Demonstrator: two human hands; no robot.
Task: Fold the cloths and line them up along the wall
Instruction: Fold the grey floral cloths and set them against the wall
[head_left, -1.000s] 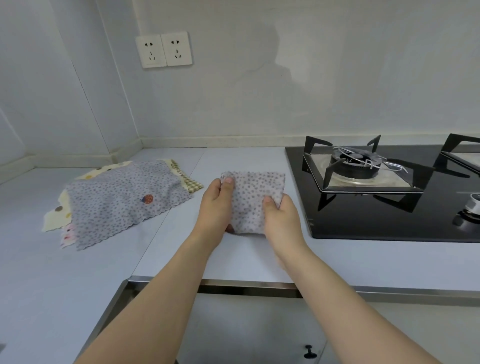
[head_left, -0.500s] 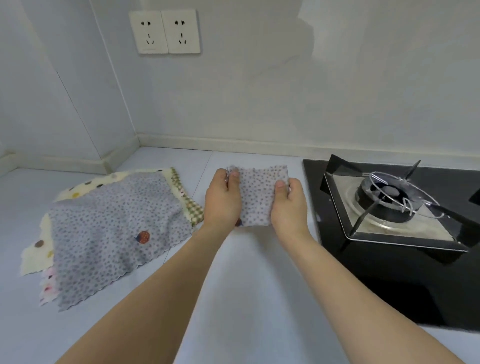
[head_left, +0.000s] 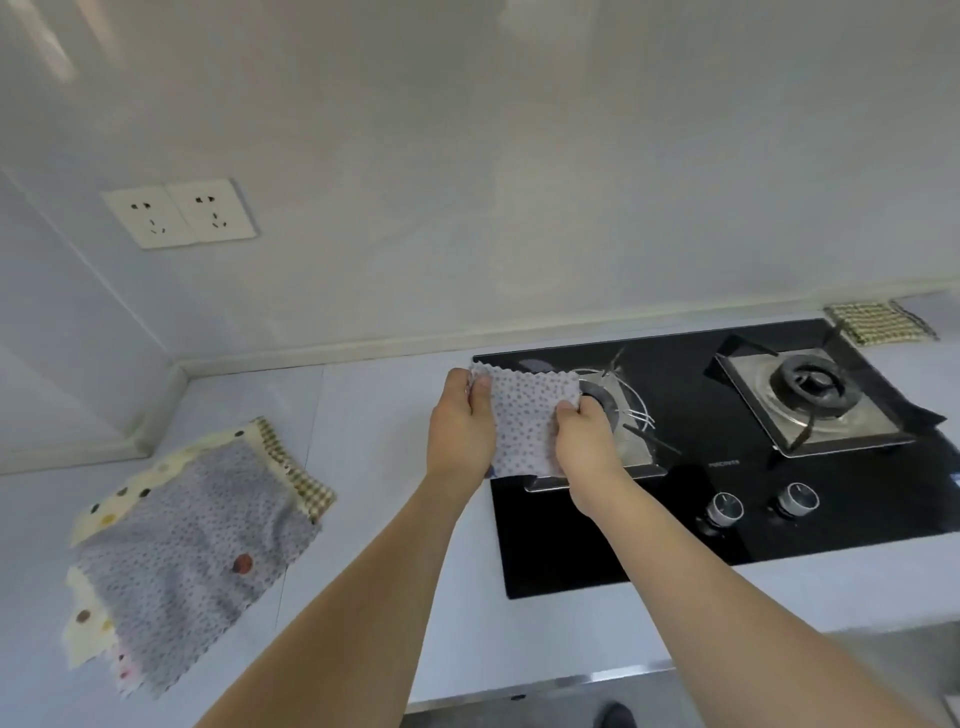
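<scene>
The person holds a small folded cloth (head_left: 527, 423) up in the air, over the near edge of the black stove (head_left: 727, 519); the left hand (head_left: 460, 428) grips its left side with the thumb on top, and the right hand (head_left: 587, 441) pinches its right side with curled fingers.

To do this step well, I think both hands should keep the edges tight so the fold does not fall open; then carry it to the wall and set it flat beside the checked folded cloth (head_left: 878, 323), which lies far off past the right fingers.

The held cloth is pale grey with tiny dots and a wavy top edge; it looks thin and floppy. A pile of unfolded cloths (head_left: 192, 556) waits on the counter, well to the left of the left fingers.
</scene>
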